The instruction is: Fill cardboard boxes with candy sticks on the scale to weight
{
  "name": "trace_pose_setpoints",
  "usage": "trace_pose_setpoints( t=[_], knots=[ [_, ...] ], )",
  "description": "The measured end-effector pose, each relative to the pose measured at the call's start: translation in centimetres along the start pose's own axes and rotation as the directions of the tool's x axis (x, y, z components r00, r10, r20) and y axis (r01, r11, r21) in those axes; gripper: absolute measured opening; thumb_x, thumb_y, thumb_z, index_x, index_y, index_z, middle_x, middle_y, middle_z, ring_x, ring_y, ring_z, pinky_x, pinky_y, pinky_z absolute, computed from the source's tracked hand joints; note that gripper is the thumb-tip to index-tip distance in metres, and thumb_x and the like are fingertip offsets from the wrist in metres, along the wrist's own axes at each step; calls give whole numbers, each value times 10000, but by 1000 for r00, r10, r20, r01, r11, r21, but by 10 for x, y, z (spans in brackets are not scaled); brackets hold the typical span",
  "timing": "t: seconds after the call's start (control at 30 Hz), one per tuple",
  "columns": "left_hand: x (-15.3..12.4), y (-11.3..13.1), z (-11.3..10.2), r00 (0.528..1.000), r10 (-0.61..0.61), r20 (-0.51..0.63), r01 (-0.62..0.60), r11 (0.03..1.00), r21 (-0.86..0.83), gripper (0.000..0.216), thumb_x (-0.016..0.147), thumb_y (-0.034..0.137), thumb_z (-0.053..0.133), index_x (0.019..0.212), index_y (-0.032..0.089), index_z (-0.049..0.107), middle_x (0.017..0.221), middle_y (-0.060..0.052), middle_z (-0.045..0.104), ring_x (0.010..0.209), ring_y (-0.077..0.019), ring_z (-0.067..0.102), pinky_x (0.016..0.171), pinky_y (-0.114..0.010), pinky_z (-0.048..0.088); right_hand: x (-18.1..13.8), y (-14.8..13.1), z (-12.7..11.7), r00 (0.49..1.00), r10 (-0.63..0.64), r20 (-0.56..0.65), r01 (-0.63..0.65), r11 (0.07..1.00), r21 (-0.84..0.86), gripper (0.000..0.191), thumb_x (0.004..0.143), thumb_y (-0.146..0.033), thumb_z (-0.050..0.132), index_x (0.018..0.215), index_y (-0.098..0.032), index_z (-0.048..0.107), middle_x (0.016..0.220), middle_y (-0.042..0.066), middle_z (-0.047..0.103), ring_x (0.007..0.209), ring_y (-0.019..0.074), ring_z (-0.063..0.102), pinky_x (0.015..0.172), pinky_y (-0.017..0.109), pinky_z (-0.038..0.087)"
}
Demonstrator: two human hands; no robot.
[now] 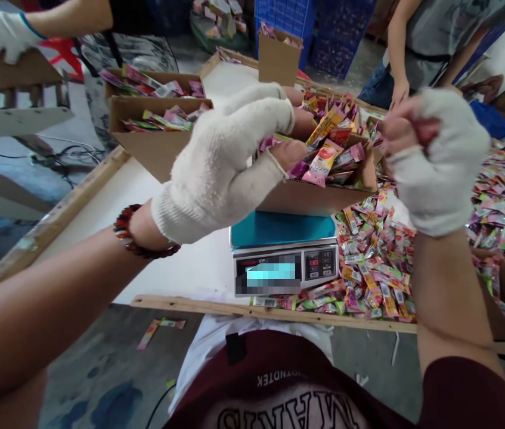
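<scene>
My left hand (220, 167), in a white fingerless glove, is stretched over an open cardboard box (315, 199) full of colourful sachets (324, 161). Its fingers and thumb are apart just above the sachets, and I see nothing gripped. The box stands on a teal-topped digital scale (285, 268). My right hand (435, 161), gloved the same way, is raised at the right in a closed fist. Something reddish shows between its fingers, too hidden to name.
Loose sachets (368, 262) lie heaped across the right of the white table (189, 268). Two more filled boxes (154, 149) stand at the back left and a small one (276, 59) further back. A co-worker's gloved hand (2, 36) holds cardboard at top left. Another person (413, 47) stands at top right.
</scene>
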State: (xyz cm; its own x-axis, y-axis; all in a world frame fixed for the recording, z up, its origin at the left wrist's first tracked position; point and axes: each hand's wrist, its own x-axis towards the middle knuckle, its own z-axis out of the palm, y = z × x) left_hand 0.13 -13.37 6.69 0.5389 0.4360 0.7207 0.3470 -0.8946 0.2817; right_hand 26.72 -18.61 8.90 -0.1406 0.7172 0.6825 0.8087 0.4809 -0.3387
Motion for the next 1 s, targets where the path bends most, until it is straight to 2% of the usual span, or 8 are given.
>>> trace_pose_setpoints(
  t=[0.13,0.27,0.4,0.53,0.6,0.73,0.9,1.0],
  knots=[
    [-18,2,-7,998,-15,-67,18,999,46,350,1022,322,489,1315,161,592,1419,-34,577,1351,-203,564,1176,-475,469,22,-27,6,955,-267,126,272,962,-20,564,960,-469,645,1420,-170,515,1381,88,571,1314,229,559,1128,390,472],
    [-75,-11,-12,978,-92,-186,116,985,126,341,944,333,588,1265,229,636,1351,14,620,1252,-243,621,1134,-513,502,-61,-18,7,957,-172,233,151,983,107,206,980,-286,637,1138,-158,667,1070,59,697,1014,165,665,951,328,557],
    [-154,-42,-2,890,-411,-196,439,890,127,269,932,370,560,1109,205,677,1222,-43,667,1177,-263,647,1082,-492,517,-208,14,39,690,124,713,-170,985,-6,222,961,-155,496,980,-192,713,950,45,728,889,167,686,828,300,571],
    [-233,-69,23,659,-748,-77,752,655,72,303,947,424,487,998,172,648,1207,-85,655,1128,-246,652,1014,-427,541,-313,33,66,518,470,715,-208,880,-428,326,901,-149,540,1190,-194,684,1221,105,698,1003,218,686,875,332,554],
    [-265,-75,37,575,-818,-26,817,572,68,315,920,445,497,966,163,630,1223,-95,649,1121,-242,650,998,-398,552,-328,37,65,552,486,677,-219,868,-445,268,884,-113,513,1061,-196,695,1148,100,706,976,214,680,877,326,545],
    [-304,-76,64,507,-861,28,856,507,100,351,894,487,508,980,170,634,1212,-119,656,1140,-263,652,1023,-412,546,-294,41,33,764,398,508,-283,914,-291,193,944,-166,468,941,-210,656,1032,86,715,959,212,674,881,323,538],
    [-309,-75,74,483,-874,47,865,485,131,391,894,548,474,975,204,641,1284,-135,646,1121,-295,669,1020,-460,549,-181,21,-6,964,249,91,-218,940,-261,124,967,-258,543,1041,-250,642,892,26,719,760,194,667,726,314,532],
    [-305,-74,69,488,-870,69,859,492,140,377,881,540,479,946,210,648,1243,-134,668,1076,-302,686,983,-448,565,-96,-1,-1,994,5,-113,-35,962,-269,147,972,-232,545,1061,-251,661,973,44,722,871,203,682,849,349,555]
  ],
)
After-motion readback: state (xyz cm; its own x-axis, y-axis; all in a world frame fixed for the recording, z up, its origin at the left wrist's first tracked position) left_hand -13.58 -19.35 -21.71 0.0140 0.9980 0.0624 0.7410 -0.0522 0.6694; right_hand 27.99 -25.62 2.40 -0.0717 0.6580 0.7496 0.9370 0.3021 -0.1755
